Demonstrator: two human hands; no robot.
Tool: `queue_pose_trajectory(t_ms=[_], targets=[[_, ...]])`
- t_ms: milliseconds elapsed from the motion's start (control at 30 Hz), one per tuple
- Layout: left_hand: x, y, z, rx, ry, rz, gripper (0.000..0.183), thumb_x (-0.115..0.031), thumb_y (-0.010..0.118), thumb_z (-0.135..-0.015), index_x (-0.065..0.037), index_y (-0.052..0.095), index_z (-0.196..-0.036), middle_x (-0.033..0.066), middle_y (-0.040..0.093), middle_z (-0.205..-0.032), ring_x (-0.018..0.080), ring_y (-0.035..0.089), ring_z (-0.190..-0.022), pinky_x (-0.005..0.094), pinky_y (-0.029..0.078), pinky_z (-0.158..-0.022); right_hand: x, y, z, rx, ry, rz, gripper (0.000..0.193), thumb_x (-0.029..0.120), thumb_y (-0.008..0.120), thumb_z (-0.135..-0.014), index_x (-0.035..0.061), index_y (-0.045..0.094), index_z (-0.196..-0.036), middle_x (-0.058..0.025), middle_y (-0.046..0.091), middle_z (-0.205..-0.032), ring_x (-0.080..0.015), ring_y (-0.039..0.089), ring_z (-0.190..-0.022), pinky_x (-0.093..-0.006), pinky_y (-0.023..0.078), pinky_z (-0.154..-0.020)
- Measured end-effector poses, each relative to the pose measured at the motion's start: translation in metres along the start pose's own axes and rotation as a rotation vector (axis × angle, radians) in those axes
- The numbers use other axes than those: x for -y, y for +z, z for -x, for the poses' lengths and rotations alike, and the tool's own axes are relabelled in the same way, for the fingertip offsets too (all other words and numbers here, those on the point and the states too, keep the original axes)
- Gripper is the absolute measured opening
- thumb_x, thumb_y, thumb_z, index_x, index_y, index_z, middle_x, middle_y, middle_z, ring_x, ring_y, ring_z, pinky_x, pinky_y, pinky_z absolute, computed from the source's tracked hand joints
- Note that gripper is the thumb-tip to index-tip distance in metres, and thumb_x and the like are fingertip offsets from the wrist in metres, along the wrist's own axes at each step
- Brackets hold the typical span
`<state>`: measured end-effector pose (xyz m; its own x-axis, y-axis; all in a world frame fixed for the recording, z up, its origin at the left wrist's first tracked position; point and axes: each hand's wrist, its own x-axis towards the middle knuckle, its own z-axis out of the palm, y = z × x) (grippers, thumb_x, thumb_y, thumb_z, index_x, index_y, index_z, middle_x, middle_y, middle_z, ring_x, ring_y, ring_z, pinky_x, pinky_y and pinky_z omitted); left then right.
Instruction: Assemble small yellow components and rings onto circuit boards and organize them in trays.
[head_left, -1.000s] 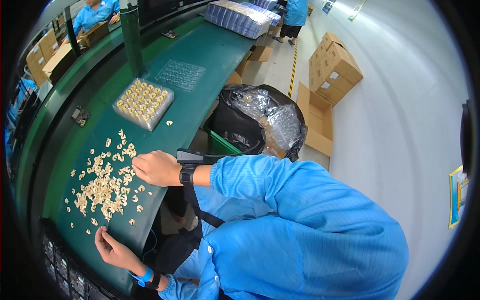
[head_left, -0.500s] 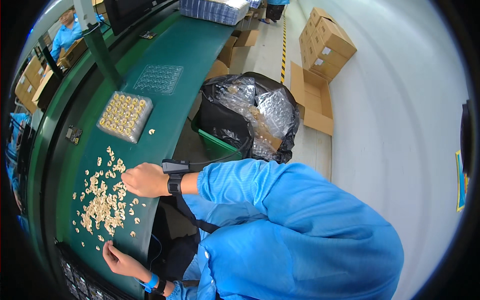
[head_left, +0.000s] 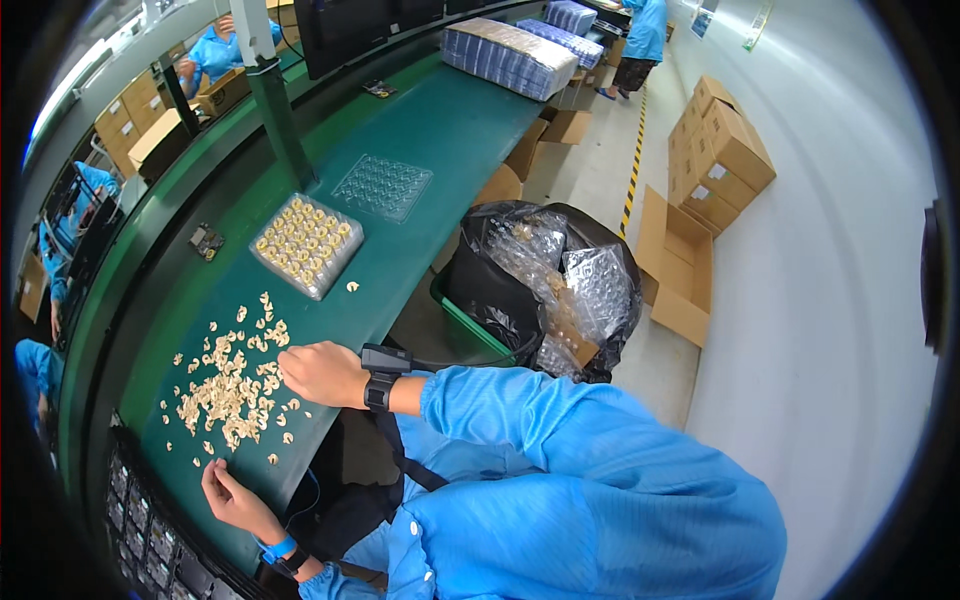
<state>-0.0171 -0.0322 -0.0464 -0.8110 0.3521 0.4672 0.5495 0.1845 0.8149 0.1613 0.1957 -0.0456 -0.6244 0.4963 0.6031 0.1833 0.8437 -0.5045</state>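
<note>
A heap of small cream-coloured, ring-like pieces with a gap (head_left: 235,400) lies scattered on the green bench (head_left: 420,140). My right hand (head_left: 325,375) rests at the near side of the heap, back upward and fingers curled down; its fingertips are mostly hidden. Closer to the front of the picture, my left hand (head_left: 240,502) has thumb and fingertips drawn together at the heap's edge. Whether either hand pinches a piece is too small to tell. Beyond the heap stands a stack of clear trays (head_left: 308,245) with round gold-and-white parts in its pockets.
An unfilled clear tray (head_left: 383,187) lies past the stack. Beside the bench is a black-lined bin (head_left: 470,285) of plastic waste. Dark racked parts (head_left: 160,540) stand at the lower left. Wrapped bundles (head_left: 508,57) sit at the far end; cartons (head_left: 725,160) line the wall.
The whole view has shifted, so bench and bin appear farther right and lower. Both hands remain by the heap, in nearly the same pose.
</note>
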Motion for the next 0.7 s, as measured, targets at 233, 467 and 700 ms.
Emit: queue_pose_trajectory(t_ms=[233, 467, 700], targets=[[-0.074, -0.016, -0.012, -0.011, 0.089, 0.181, 0.016, -0.004, 0.058, -0.103, 0.007, 0.066, -0.11, 0.0129, 0.072, -0.099, 0.0189, 0.071, -0.091, 0.0314, 0.056, -0.084, -0.008, 0.001, 0.002, 0.035, -0.109, 0.058, 0.013, 0.019, 0.057, -0.093, 0.0076, 0.056, -0.085, -0.0113, 0.061, -0.077, -0.0312, 0.066, -0.067, -0.0435, 0.055, -0.057], [-0.18, -0.028, -0.114, 0.412, 0.229, 0.063, 0.017, -0.009, 0.06, -0.101, 0.005, 0.068, -0.108, 0.0089, 0.072, -0.094, 0.0159, 0.07, -0.086, 0.0277, 0.055, -0.077, 0.0, -0.012, -0.007, 0.024, -0.001, -0.03, 0.014, 0.014, 0.063, -0.093, 0.0063, 0.057, -0.083, -0.0107, 0.062, -0.075, -0.0317, 0.066, -0.068, -0.0439, 0.054, -0.058], [-0.052, 0.062, -0.221, 0.306, 0.069, 0.103, 0.019, -0.012, 0.061, -0.1, 0.004, 0.068, -0.105, 0.0089, 0.073, -0.092, 0.0149, 0.071, -0.078, 0.0264, 0.055, -0.068, -0.014, -0.037, -0.039, -0.039, 0.53, -0.694, 0.01, 0.011, 0.069, -0.093, 0.0009, 0.071, -0.092, -0.0089, 0.07, -0.074, -0.0143, 0.064, -0.059, -0.0303, 0.05, -0.056]])
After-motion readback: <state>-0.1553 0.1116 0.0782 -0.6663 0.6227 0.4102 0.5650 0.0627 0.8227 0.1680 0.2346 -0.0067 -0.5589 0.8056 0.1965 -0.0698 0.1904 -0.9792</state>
